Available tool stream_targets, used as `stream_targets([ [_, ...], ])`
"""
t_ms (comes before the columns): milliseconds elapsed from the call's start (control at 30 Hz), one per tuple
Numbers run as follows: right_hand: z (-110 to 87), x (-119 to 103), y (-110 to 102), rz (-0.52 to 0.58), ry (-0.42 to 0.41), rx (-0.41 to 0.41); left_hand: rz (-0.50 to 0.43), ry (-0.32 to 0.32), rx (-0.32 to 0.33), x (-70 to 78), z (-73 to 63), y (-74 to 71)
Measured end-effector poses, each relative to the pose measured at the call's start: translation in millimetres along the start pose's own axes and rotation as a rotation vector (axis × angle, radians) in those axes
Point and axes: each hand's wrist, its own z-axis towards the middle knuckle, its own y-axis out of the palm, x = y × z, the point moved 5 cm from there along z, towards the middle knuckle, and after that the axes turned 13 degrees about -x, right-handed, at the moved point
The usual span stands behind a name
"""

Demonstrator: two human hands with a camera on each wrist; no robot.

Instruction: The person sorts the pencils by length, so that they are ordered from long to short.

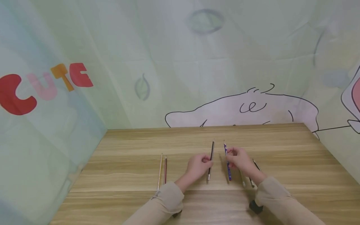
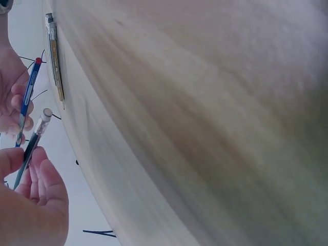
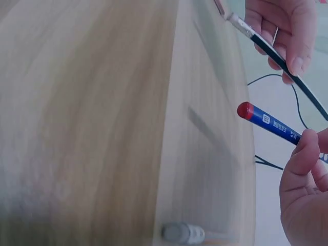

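Note:
My left hand (image 1: 198, 167) pinches a dark pencil (image 1: 212, 152) between thumb and fingers; its silver ferrule and pale eraser end show in the left wrist view. Across a small gap, my right hand (image 1: 242, 161) grips a blue-purple patterned pencil (image 1: 229, 173) with its point away from me. The right wrist view shows the blue pencil's rounded red end (image 3: 246, 110) and a printed "2B" label. Both pencils are held above the table, roughly side by side, eraser and red ends toward me.
On the wooden table (image 1: 126, 140) a yellow pencil (image 1: 160, 170) and a dark red pencil (image 1: 165, 168) lie left of my left hand. Near my right wrist lie a pale pencil (image 1: 242, 179) and a dark pencil (image 1: 251, 182), partly covered by the arm. A printed curtain (image 1: 118, 78) stands behind the table.

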Motion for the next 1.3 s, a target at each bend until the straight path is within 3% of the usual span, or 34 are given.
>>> stream_targets([
  [367,-0.3,-4.2,12.5,0.072,-0.058,0.039,-0.011,0.036,0.0,1.2,-0.3,7.7],
  [767,0.6,-7.8,24.5,0.108,-0.121,-0.014,-0.12,0.037,-0.012,1.1,-3.1,13.3],
  [1300,2.8,-8.2,29.0,0.093,-0.115,-0.042,-0.143,0.034,-0.035,-1.2,-2.2,16.7],
])
